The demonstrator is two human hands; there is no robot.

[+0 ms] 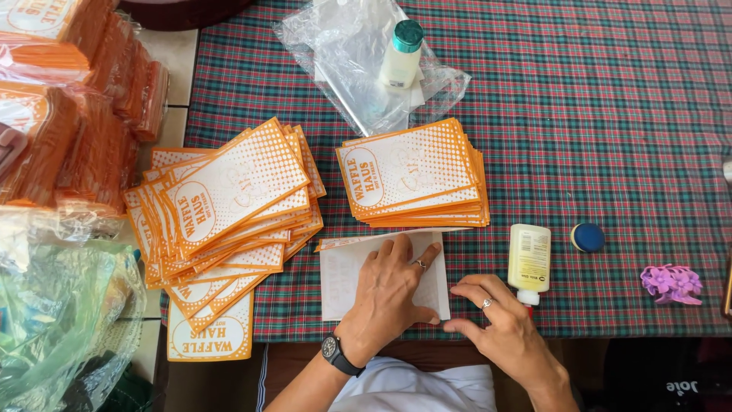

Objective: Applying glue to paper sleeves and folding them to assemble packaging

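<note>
A: What are we working on here?

B: A white paper sleeve (339,275), blank side up, lying flat near the front edge of the desk (610,114), at about six o'clock from the neat stack of orange-and-white printed sleeves (412,172).

A: And our hands?

B: Our left hand (389,294) is spread flat on the sheet, palm down, pinning it and gripping nothing. Our right hand (499,324) is at the sheet's lower right corner, at roughly four o'clock from the left, fingers curled with the tips pressed along the edge. We judge it to be creasing or smoothing a fold rather than clasping anything.

A: How will that sheet handle?

B: It looks very light and thin, probably springy at the fold. We'd expect it to slide easily on the checked cloth, hence the flat palm. It should crease or tear if pinched hard, and any glued seam could smear.

A: Where do we take hold?

B: By a free edge or corner, thumb under and fingers on top, away from the folded flap along the top at twelve o'clock.

A: What else is close?

B: A small glue bottle (529,261) lies just beside the right hand at one o'clock, with its blue cap (587,237) apart at three o'clock from it. A fanned pile of sleeves (229,206) sits at ten o'clock.
</note>
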